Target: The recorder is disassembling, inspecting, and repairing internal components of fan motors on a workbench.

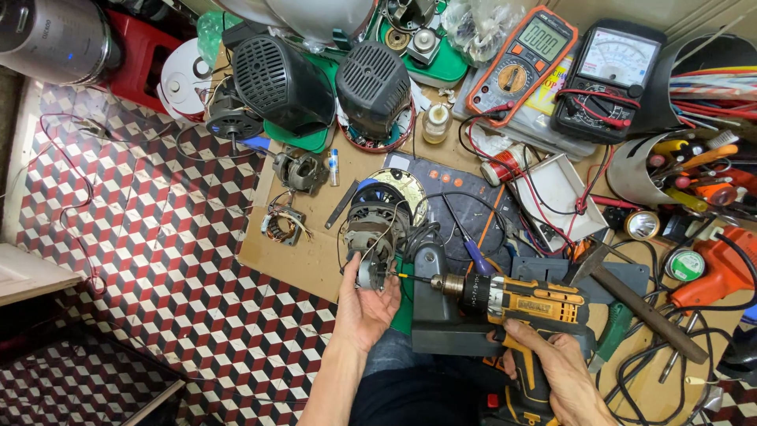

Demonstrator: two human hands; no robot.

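Note:
My left hand (364, 304) grips the lower end of a small electric motor (371, 241) with copper windings and loose wires, held above the edge of the cardboard work board (311, 260). My right hand (552, 367) holds a yellow and black cordless drill (520, 304) by its handle. The drill's bit (412, 278) points left and touches the side of the motor near my left fingers.
Two black fan motor housings (280, 79) (372, 83) stand at the back. An orange digital meter (520, 59) and a black analogue meter (603, 75) lie at the back right. A hammer (639, 304), screwdrivers, wires and an orange tool (714, 272) crowd the right. Tiled floor lies left.

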